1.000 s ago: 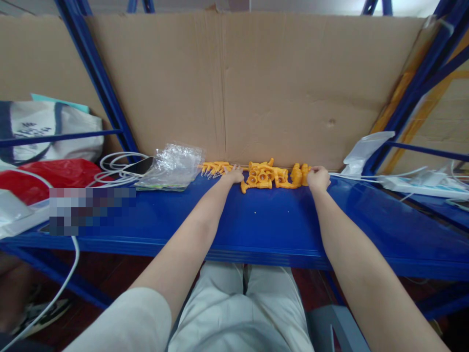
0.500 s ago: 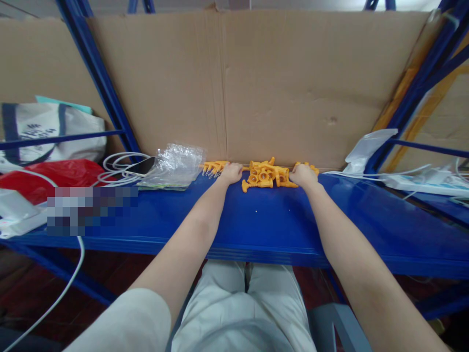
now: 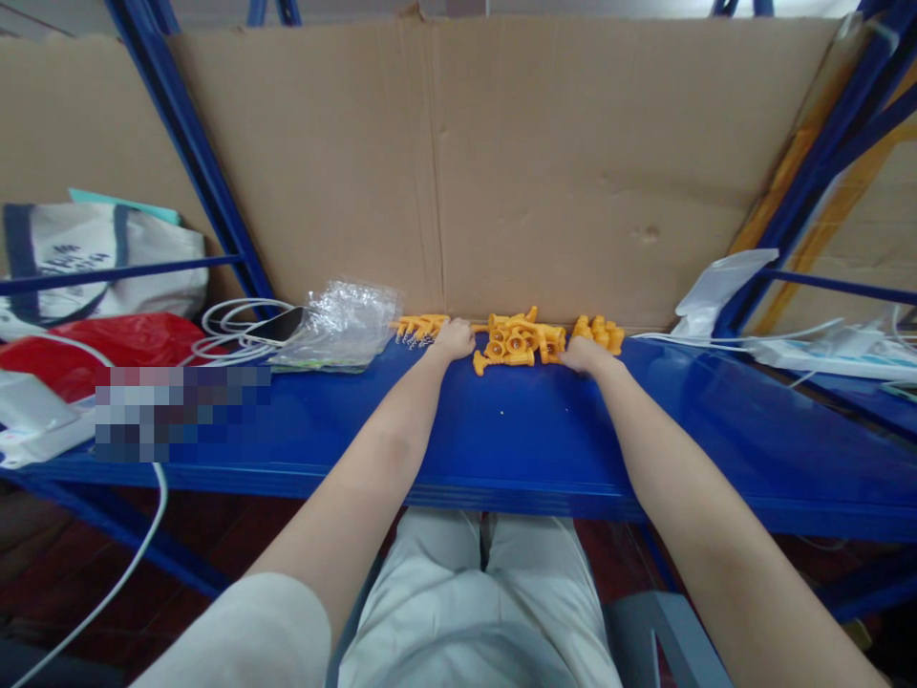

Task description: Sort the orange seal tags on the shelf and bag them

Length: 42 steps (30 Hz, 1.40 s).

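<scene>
Middle cluster of yellow plastic pieces (image 3: 517,342): heaped at the back of the blue shelf (image 3: 501,440), roughly central. Several show round, cup-like openings facing forward; one T-ended piece (image 3: 481,362) sticks out at the front left corner of the heap.

Right hand (image 3: 584,357): at the right end of this cluster, back of the hand up, fingers curled and mostly hidden. The fingertips look to be at the end pieces; whether anything is gripped, or how wide the fingers stand, cannot be told.

Right group of yellow pieces (image 3: 600,333): bunched upright just behind the right hand, near the cardboard panel (image 3: 559,172).

Left hand (image 3: 456,338): between the middle cluster and a left row of yellow pieces (image 3: 417,326), knuckles up, fingers bent inward. Its grip is out of sight; contents cannot be told. The left row lies side by side, with small silvery chain-like or coiled parts hanging toward the front.

Farther left: clear plastic bags (image 3: 348,320) beside the row, then a dark phone-like slab (image 3: 282,326), a looped white cable (image 3: 222,315), a red bag (image 3: 143,339) and a canvas bag (image 3: 78,253).

Farther right: a translucent white wrapper (image 3: 720,291) against the blue upright, and a white power strip (image 3: 831,354).
</scene>
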Each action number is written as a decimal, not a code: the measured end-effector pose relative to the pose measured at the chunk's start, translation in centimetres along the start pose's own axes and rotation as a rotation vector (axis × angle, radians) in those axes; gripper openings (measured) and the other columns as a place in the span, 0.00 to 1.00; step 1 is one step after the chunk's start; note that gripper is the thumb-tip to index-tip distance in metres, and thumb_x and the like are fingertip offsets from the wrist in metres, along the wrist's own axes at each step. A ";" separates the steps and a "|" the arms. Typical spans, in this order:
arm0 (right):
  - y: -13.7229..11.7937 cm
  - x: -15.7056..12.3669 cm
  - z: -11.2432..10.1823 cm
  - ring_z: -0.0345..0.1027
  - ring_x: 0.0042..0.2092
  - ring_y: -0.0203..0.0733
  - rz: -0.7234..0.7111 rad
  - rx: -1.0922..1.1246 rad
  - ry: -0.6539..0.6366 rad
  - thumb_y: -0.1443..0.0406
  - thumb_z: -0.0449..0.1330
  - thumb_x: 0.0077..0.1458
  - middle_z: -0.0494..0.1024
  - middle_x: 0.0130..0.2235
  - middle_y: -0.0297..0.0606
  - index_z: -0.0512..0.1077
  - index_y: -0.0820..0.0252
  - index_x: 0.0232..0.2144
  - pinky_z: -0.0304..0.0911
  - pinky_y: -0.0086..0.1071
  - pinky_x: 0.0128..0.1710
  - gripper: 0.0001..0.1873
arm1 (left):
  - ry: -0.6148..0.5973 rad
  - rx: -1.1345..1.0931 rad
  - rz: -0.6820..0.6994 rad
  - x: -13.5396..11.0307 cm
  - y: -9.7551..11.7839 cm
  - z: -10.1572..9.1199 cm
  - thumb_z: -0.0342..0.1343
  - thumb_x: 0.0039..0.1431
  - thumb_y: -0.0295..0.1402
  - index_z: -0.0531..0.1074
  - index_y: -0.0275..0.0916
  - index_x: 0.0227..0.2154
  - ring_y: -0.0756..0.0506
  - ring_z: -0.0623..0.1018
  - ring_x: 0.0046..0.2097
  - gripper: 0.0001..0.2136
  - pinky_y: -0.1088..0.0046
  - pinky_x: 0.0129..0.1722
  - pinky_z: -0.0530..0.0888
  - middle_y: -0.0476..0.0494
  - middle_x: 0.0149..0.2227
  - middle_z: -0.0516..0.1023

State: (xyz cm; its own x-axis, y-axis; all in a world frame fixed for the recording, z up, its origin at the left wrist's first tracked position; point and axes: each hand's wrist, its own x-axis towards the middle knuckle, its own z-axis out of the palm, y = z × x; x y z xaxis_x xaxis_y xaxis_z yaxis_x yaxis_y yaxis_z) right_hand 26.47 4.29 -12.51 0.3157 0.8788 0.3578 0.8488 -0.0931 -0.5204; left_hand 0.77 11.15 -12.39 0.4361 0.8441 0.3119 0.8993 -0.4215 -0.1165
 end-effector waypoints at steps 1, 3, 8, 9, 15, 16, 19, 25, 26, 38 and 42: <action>-0.1 0.0 -0.1 0.76 0.45 0.61 0.012 -0.031 -0.081 0.61 0.72 0.41 0.80 0.33 0.49 0.77 0.60 0.33 0.69 0.49 0.46 0.15 | -0.006 -0.003 0.000 0.0 -0.1 0.0 0.45 0.62 0.29 0.80 0.40 0.48 0.37 0.71 0.59 0.20 0.59 0.59 0.65 0.35 0.54 0.77; -0.5 -0.3 -0.5 0.76 0.43 0.61 0.047 -0.128 -0.253 0.60 0.71 0.46 0.79 0.32 0.49 0.77 0.61 0.34 0.69 0.48 0.46 0.14 | -0.016 -0.006 -0.002 -0.1 -0.2 0.1 0.46 0.61 0.29 0.80 0.41 0.50 0.37 0.71 0.60 0.21 0.59 0.60 0.65 0.36 0.55 0.76; -1.5 -1.4 -1.6 0.77 0.39 0.54 0.019 -0.260 -0.380 0.58 0.67 0.52 0.78 0.28 0.45 0.76 0.61 0.31 0.71 0.43 0.43 0.11 | 0.000 -0.055 -0.035 -0.2 -0.1 0.0 0.48 0.60 0.29 0.80 0.42 0.49 0.36 0.71 0.60 0.20 0.57 0.60 0.66 0.37 0.55 0.77; -1.6 -1.6 -1.7 0.77 0.37 0.52 -0.008 -0.272 -0.384 0.58 0.66 0.53 0.77 0.26 0.43 0.76 0.61 0.30 0.72 0.42 0.42 0.11 | 0.018 -0.083 -0.066 -0.1 0.0 -0.1 0.48 0.61 0.29 0.80 0.42 0.49 0.36 0.72 0.60 0.19 0.57 0.60 0.67 0.37 0.55 0.78; -1.3 -1.8 -1.8 0.77 0.34 0.51 0.044 -0.235 -0.402 0.58 0.66 0.53 0.77 0.26 0.44 0.76 0.62 0.28 0.72 0.42 0.39 0.12 | 0.127 -0.258 -0.339 0.5 -0.4 -1.5 0.51 0.59 0.29 0.81 0.44 0.48 0.37 0.77 0.56 0.18 0.58 0.55 0.73 0.39 0.52 0.81; -1.2 -1.7 -1.8 0.77 0.35 0.52 0.051 -0.217 -0.401 0.58 0.67 0.52 0.78 0.27 0.45 0.76 0.62 0.28 0.72 0.44 0.39 0.12 | 0.150 -0.298 -0.375 0.6 -0.6 -2.1 0.52 0.58 0.28 0.81 0.44 0.48 0.37 0.77 0.56 0.18 0.59 0.56 0.73 0.40 0.52 0.82; -0.7 -1.4 -1.5 0.77 0.34 0.55 0.022 -0.161 -0.386 0.56 0.69 0.49 0.78 0.27 0.46 0.75 0.62 0.29 0.73 0.49 0.38 0.14 | 0.223 -0.478 -0.467 0.8 -1.4 -4.0 0.52 0.56 0.26 0.81 0.43 0.48 0.38 0.77 0.57 0.19 0.58 0.57 0.73 0.42 0.53 0.81; -0.4 -1.2 -1.2 0.77 0.32 0.54 0.032 -0.098 -0.391 0.57 0.72 0.46 0.76 0.23 0.43 0.72 0.61 0.23 0.73 0.48 0.34 0.16 | 0.360 -0.891 -0.429 0.1 -2.0 -6.5 0.49 0.60 0.23 0.77 0.36 0.51 0.43 0.79 0.53 0.19 0.67 0.53 0.75 0.41 0.50 0.82; -0.3 -1.2 -1.2 0.77 0.32 0.54 0.042 -0.085 -0.380 0.57 0.73 0.46 0.76 0.22 0.43 0.71 0.61 0.23 0.74 0.48 0.34 0.17 | 0.378 -0.907 -0.421 -0.3 -1.8 -6.3 0.49 0.61 0.24 0.76 0.36 0.51 0.43 0.80 0.51 0.18 0.67 0.52 0.76 0.41 0.49 0.82; -1.5 -2.1 -2.9 0.77 0.33 0.48 0.040 -0.155 -0.229 0.65 0.66 0.56 0.80 0.30 0.42 0.72 0.59 0.48 0.67 0.40 0.40 0.16 | 0.284 -0.288 -0.109 -5.8 0.5 -2.1 0.46 0.61 0.24 0.77 0.38 0.49 0.40 0.74 0.58 0.19 0.61 0.59 0.68 0.38 0.54 0.78; -2.4 -2.6 -3.7 0.78 0.40 0.50 -0.096 -0.312 -0.115 0.66 0.61 0.59 0.82 0.39 0.45 0.70 0.57 0.52 0.66 0.38 0.43 0.17 | 0.386 -0.377 0.021 -5.3 0.9 -2.0 0.49 0.58 0.23 0.78 0.38 0.46 0.39 0.77 0.53 0.17 0.59 0.57 0.70 0.39 0.49 0.80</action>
State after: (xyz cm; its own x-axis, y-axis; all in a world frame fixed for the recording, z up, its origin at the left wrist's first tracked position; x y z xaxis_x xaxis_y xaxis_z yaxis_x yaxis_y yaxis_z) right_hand 25.16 0.45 -9.28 0.1931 0.9359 0.2946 0.9668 -0.1303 -0.2197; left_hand -0.77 5.60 -12.30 0.3456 0.6811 0.6455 0.7857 -0.5862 0.1978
